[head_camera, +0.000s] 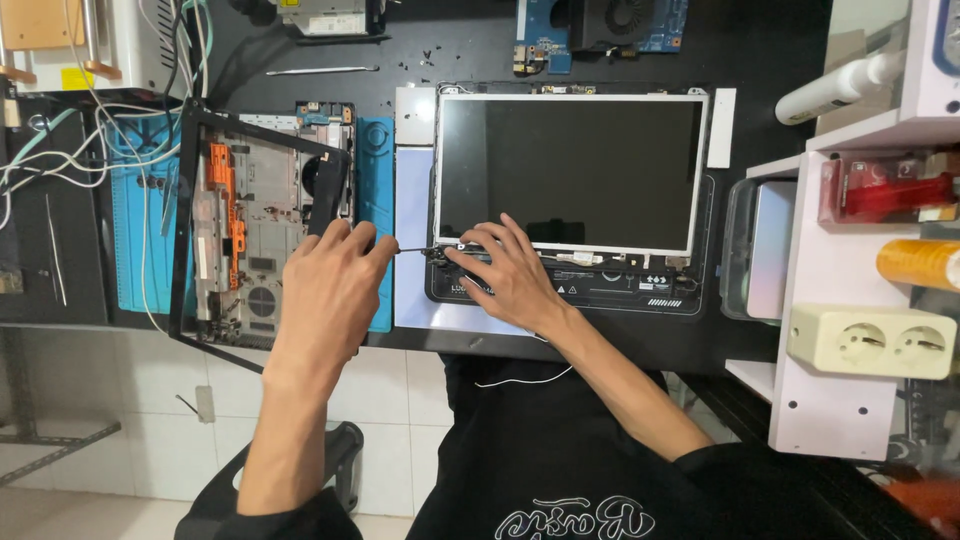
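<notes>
Both hands (420, 275) meet at screen panel (570, 170); bezel frame (185, 220) leans left.

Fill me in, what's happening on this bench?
A person is working on an opened laptop lid. The left hand holds a thin screwdriver with its tip at the lower-left hinge corner of the bare screen panel. The right hand rests its fingers on that same corner, beside the tip. The laptop's stripped base chassis lies to the left on a blue mat.
</notes>
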